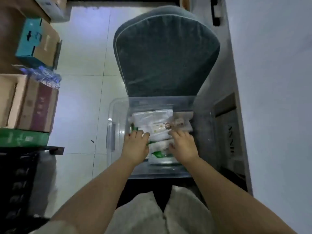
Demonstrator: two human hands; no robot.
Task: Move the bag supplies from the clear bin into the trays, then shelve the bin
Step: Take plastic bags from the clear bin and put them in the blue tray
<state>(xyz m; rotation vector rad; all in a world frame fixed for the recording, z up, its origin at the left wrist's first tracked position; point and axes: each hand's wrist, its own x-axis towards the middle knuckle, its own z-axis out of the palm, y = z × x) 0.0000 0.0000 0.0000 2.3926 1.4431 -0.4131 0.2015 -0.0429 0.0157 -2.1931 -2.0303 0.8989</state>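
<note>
A clear plastic bin (116,132) stands on a chair seat in front of me, below the grey chair back (165,56). Inside lies a pile of packed bags (160,129), white and clear with green and brown print. My left hand (135,146) rests on the left side of the pile, fingers curled over a pack. At the right side, my right hand (183,146) presses down on the packs with bent fingers. Whether either hand has a firm hold of a pack is hidden by the fingers. No trays are in view.
Cardboard boxes (33,107) and a teal box (32,39) are stacked on the left, with a green box (23,137) and a black crate (18,183) below them. White tiled floor (81,98) lies between them and the chair. A white wall (270,81) runs close on the right.
</note>
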